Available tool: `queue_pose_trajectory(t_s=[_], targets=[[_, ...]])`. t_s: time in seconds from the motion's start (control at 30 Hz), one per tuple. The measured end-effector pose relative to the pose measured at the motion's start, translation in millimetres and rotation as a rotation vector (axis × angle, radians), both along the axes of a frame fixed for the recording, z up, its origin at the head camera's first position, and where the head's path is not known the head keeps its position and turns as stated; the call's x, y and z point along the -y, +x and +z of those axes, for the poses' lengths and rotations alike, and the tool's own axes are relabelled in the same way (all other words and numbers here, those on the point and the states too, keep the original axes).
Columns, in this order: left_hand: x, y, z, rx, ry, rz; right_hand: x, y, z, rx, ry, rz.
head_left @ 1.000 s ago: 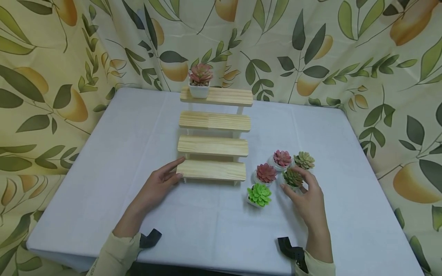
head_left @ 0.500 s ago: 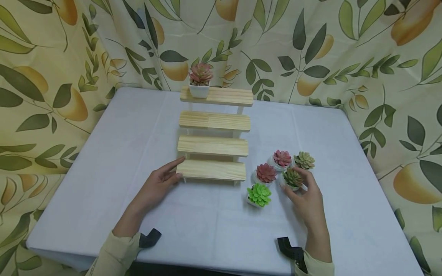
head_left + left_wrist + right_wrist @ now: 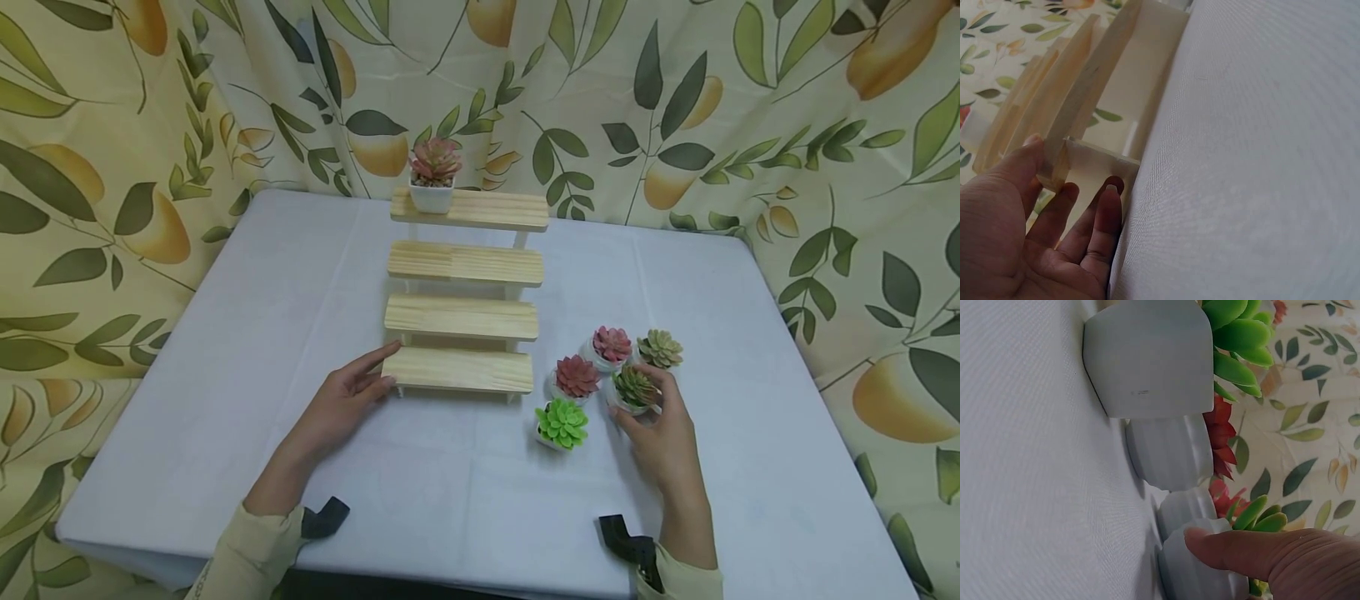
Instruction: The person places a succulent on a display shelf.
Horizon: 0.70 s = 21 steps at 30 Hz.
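In the head view, my left hand [image 3: 340,410] holds the left end of the lowest board of a four-step wooden display stand [image 3: 459,369]. The left wrist view shows its fingers [image 3: 1054,215] bent around that board's end. To the right of the stand, my right hand [image 3: 666,440] grips a potted succulent [image 3: 633,387] with dark green leaves. In the right wrist view, the thumb presses on its white ribbed pot [image 3: 1200,569]; the other fingers are hidden there. The pot sits on the white tablecloth.
Around the held pot stand a bright green succulent [image 3: 562,423], a dark red succulent [image 3: 577,377], a pink succulent [image 3: 612,343] and a pale green succulent [image 3: 661,348]. A reddish succulent [image 3: 435,162] in a square pot stands on the top board's left end. Patterned cloth hangs behind.
My right hand has shifted very slightly left around the dark green succulent's pot. The left hand, the stand and the other pots have stayed in place.
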<state>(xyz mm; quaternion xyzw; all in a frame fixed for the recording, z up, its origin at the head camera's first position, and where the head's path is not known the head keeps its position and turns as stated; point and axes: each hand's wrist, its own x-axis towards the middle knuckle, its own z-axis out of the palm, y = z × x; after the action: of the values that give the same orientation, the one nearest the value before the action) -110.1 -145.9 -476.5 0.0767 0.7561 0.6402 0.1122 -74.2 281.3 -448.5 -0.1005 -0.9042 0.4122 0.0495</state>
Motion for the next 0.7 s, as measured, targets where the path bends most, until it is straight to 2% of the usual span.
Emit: queue_pose_trajectory(t_s=[0.2, 0.43, 0.7], targets=[[-0.1, 0.6, 1.3, 0.022, -0.013, 0.003, 0.4, -0.1, 0.3, 0.008, 0.017, -0.007], [-4.1, 6.5, 23.2, 0.01, -0.005, -0.014, 0.7, 0.8, 0.1, 0.01, 0.031, -0.022], [0.3, -0.7, 0.5, 0.006, 0.01, -0.021, 2.8, 1.0, 1.9, -0.108, -0.063, -0.06]])
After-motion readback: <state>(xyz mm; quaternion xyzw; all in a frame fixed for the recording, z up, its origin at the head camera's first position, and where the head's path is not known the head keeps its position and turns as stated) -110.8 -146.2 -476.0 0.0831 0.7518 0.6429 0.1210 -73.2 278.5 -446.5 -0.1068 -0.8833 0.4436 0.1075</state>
